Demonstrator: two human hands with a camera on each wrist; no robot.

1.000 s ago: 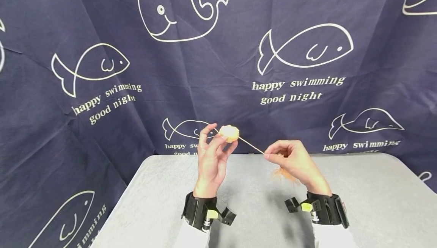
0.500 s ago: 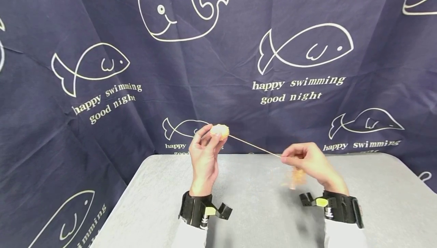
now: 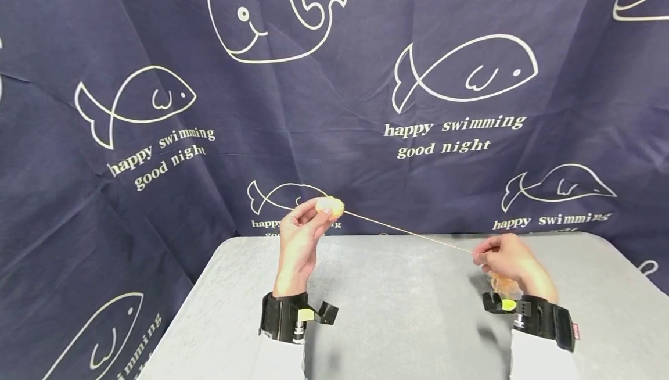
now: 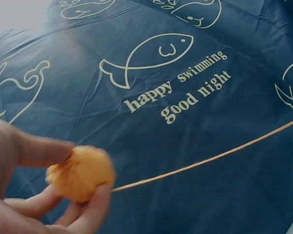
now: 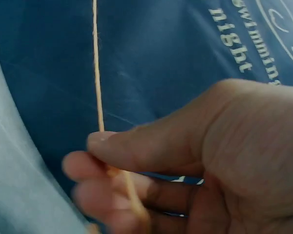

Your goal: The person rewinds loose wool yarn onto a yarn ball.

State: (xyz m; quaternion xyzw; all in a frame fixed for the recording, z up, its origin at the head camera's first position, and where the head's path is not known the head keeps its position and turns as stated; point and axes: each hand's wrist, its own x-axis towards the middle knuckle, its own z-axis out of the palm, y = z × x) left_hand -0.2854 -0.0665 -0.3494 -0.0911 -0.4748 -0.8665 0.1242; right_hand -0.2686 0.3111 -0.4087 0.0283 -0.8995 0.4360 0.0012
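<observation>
My left hand (image 3: 299, 246) holds a small yellow-orange ball of yarn (image 4: 88, 173) between thumb and fingertips, raised above the table's far edge. From the ball a thin strand of yarn (image 3: 407, 232) runs taut and slopes down to the right. At its other end my right hand (image 3: 514, 264) pinches the strand between thumb and forefinger, as the right wrist view shows closely. More yarn (image 5: 132, 195) passes across the curled fingers there. Beneath the right hand hangs a loose orange tangle of yarn (image 3: 503, 283), partly hidden by the hand and wrist strap.
A light grey table (image 3: 392, 310) with rounded far corners lies under both hands. Behind it hangs a dark blue cloth (image 3: 334, 107) printed with white whales, fish and lettering. Black camera straps (image 3: 282, 317) circle both wrists.
My right hand has moved right and slightly down, with the tangle following. The left hand has shifted left with the ball. The stretch of yarn between them has grown much longer.
</observation>
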